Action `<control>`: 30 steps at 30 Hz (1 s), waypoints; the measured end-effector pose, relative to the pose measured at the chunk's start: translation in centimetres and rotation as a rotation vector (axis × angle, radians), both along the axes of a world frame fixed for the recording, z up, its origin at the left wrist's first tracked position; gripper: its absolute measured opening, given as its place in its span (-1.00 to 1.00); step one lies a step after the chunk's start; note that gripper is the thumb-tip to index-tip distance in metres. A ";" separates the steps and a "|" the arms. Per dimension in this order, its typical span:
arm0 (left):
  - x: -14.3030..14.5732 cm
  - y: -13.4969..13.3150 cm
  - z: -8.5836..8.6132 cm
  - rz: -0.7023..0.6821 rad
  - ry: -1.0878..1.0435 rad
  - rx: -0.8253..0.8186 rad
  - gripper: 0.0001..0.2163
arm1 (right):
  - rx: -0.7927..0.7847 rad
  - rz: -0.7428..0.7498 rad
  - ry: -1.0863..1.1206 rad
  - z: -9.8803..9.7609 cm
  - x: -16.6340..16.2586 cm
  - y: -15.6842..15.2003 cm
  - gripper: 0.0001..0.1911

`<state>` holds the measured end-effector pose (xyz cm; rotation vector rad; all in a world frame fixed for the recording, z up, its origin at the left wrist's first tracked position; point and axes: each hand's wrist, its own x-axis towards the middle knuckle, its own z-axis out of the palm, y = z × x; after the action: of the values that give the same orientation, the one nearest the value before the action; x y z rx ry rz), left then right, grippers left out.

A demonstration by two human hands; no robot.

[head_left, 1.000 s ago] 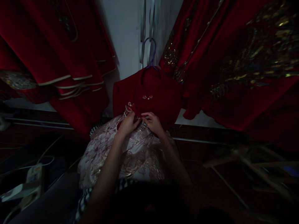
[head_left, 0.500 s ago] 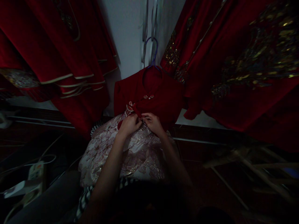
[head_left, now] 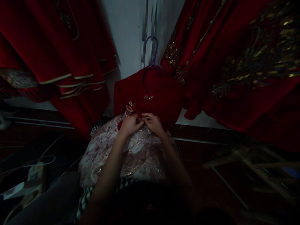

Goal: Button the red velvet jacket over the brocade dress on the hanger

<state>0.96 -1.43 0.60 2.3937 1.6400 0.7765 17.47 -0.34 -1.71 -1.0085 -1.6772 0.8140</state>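
A dark red top (head_left: 161, 93) hangs on a purple hanger (head_left: 152, 51) against a white wall, with pearl fasteners (head_left: 148, 97) on its front. A beaded tassel (head_left: 128, 109) dangles at its left flap. My left hand (head_left: 129, 124) and my right hand (head_left: 153, 122) meet at the lower front edge of the top, both with fingers pinched together on the fabric near a fastener. What lies between the fingertips is too small to make out. Below the hands spreads a pale skirt with pink and gold flower patterns (head_left: 131, 156).
Red garments with cream piping (head_left: 70, 78) hang at the left. More red garments with gold embroidery (head_left: 246, 62) hang at the right. A white power strip with cables (head_left: 35, 172) lies at the lower left. Dim wooden frame pieces (head_left: 246, 162) stand at the lower right.
My hands have closed in on each other slightly at the top's lower front edge. The rest is unchanged.
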 end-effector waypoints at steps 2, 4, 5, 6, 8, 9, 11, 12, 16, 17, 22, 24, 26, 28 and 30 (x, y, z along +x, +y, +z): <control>-0.1 0.1 0.0 -0.016 -0.029 -0.010 -0.77 | -0.001 0.006 0.003 0.0 0.0 -0.1 -0.75; -0.1 0.1 -0.1 -0.026 -0.055 -0.011 -0.77 | -0.005 0.015 0.006 0.1 0.1 -0.1 -0.75; -0.1 0.1 -0.1 -0.028 -0.062 -0.011 -0.77 | -0.006 0.018 0.007 0.2 0.1 -0.2 -0.74; -0.2 0.1 -0.1 -0.027 -0.067 -0.013 -0.77 | -0.007 0.021 0.006 0.3 0.2 -0.2 -0.74; -0.2 0.1 -0.1 -0.026 -0.075 -0.013 -0.77 | -0.008 0.027 0.005 0.3 0.2 -0.3 -0.73; -0.2 0.1 0.0 -0.030 -0.083 -0.011 -0.78 | -0.009 0.028 0.007 0.3 0.2 -0.3 -0.72; -0.2 0.1 0.0 -0.047 -0.105 -0.008 -0.80 | -0.007 0.022 0.008 0.3 0.1 -0.3 -0.72; -0.2 0.1 0.0 -0.056 -0.116 -0.008 -0.81 | -0.003 0.013 0.005 0.3 0.1 -0.3 -0.72; -0.2 0.2 -0.1 -0.081 -0.119 -0.012 -0.84 | 0.007 -0.013 0.001 0.2 0.1 -0.2 -0.73; -0.2 0.2 -0.2 -0.090 -0.119 -0.012 -0.84 | 0.010 -0.012 0.005 0.2 0.1 -0.2 -0.73; -0.4 0.5 -0.4 -0.163 -0.122 0.009 -0.87 | 0.026 -0.033 0.005 -0.1 -0.1 0.0 -0.70; -0.5 0.5 -0.4 -0.188 -0.108 0.013 -0.85 | 0.034 -0.047 0.003 -0.5 -0.3 0.2 -0.68; -0.6 0.5 -0.3 -0.197 -0.090 0.012 -0.83 | 0.038 -0.069 0.015 -1.0 -0.5 0.4 -0.66; -0.7 0.5 -0.2 -0.189 -0.067 0.009 -0.82 | 0.039 -0.100 0.038 -1.4 -0.7 0.6 -0.65; -0.7 0.5 -0.2 -0.178 -0.049 0.013 -0.82 | 0.041 -0.120 0.056 -1.6 -0.9 0.7 -0.65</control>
<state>0.28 -0.90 0.37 2.4656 1.3852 0.8096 16.52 0.33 -3.35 -1.0386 -1.5644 0.7197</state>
